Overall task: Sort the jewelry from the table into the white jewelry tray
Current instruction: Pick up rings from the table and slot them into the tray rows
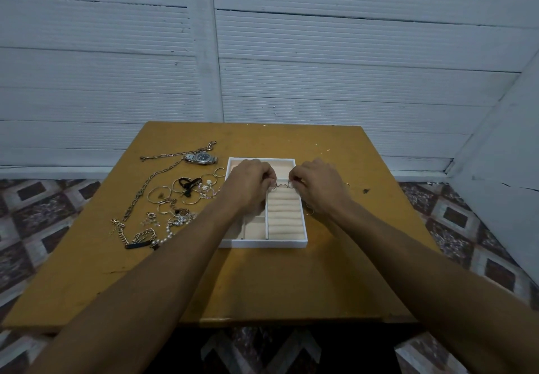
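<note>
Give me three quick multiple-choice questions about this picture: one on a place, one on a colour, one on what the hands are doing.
1. Where is the watch, relative to the tray?
A. inside it
B. on the table, to its left
C. on the floor

2. What colour is the tray's frame?
A. white
B. black
C. red

3. What are the left hand and right hand doing?
A. lying flat
B. pinching a chain of small rings between them
C. lifting the watch

Answers:
1 B, the watch lies on bare wood left of the tray.
2 A, the rim is white around beige padding.
3 B, both hands' fingertips curl onto the chain over the tray.
</note>
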### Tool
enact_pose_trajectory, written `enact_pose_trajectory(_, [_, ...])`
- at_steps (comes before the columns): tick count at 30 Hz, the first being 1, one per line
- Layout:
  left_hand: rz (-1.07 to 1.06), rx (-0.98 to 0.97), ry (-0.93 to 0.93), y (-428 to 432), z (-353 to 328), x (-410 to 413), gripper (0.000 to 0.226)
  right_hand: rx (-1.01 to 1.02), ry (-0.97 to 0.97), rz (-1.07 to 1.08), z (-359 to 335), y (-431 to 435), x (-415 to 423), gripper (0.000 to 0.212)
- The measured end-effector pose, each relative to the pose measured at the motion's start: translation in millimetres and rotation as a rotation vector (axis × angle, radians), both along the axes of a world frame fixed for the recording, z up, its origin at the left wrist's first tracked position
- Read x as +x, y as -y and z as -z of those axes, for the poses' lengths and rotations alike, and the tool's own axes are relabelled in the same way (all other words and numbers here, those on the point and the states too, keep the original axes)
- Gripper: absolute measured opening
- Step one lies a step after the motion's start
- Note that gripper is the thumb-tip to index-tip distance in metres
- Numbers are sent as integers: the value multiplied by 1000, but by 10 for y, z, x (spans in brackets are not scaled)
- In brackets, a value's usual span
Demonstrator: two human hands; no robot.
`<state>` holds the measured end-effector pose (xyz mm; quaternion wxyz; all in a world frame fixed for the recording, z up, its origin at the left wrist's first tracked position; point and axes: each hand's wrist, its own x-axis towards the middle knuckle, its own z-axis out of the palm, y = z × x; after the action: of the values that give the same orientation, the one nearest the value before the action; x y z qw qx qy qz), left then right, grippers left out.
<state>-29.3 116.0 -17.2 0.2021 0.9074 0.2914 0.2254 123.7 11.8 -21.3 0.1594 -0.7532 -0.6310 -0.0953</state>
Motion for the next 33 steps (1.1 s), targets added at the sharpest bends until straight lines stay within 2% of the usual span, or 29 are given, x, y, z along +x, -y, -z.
enact_pose_trajectory(12, [-5,51,1,-8,46,-16,9,70,-36,12,16,-27,-49,16])
enact_pose_trajectory(23, [-19,47,-36,11,46,-60,12,-10,59,5,20,73,-53,26])
enact_pose_trajectory(33, [-23,49,-52,-6,37,-52,11,-80,11,52,2,148,-71,31])
